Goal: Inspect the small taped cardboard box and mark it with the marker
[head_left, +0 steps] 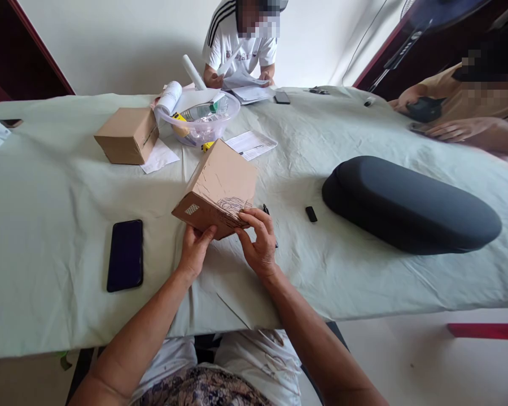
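Note:
A brown cardboard box [226, 175] is tilted up in front of me, with dark scribbled lines near its lower right corner and a small checkered patch on its left side. My left hand [195, 248] grips its lower edge, the thumb on the near face and the other fingers hidden underneath. My right hand [259, 237] pinches the lower right corner beside the scribble. Partly hidden behind my right hand, a black pen [266, 209] lies on the cloth. A black pen cap or similar small black piece [311, 214] lies farther right.
A phone [126, 255] lies at left, a second cardboard box [125, 135] behind it. A plastic basin [203, 127] holds bottles and paper rolls. A long black padded case [410, 206] occupies the right. Two people sit across the green cloth-covered table [46, 225], one with papers [248, 90].

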